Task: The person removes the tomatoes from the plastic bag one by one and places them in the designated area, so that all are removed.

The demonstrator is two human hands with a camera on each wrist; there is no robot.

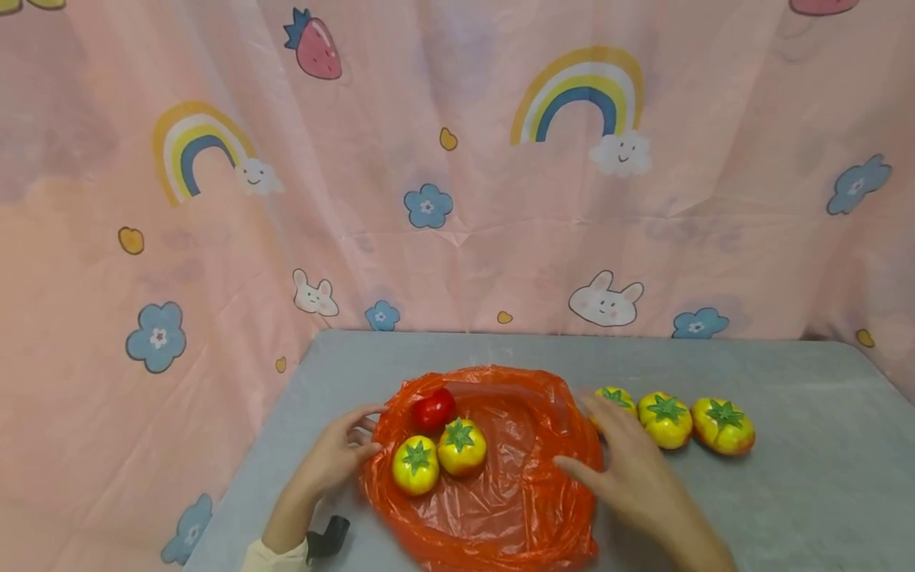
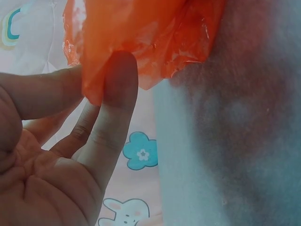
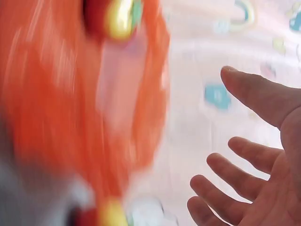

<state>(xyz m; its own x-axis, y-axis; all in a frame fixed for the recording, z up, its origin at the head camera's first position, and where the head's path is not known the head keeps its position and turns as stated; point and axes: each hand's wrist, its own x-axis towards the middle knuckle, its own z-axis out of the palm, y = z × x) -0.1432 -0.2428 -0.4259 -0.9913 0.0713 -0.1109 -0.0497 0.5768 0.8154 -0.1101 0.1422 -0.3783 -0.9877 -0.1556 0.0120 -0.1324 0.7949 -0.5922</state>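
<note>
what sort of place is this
Probably an indoor staged tabletop setup, though I can't be sure: a cartoon-print curtain hangs behind a grey table, which bears an orange bag and yellow fruit.

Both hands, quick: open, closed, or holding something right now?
Left hand: closed, pinching the rim of the translucent orange-red plastic bag.
Right hand: open, fingers spread, holding nothing.

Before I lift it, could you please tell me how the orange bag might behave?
The orange bag will probably flop, as its thin film is crumpled. Its sheen suggests some slipperiness. The rounded red fruit inside may roll.
</note>
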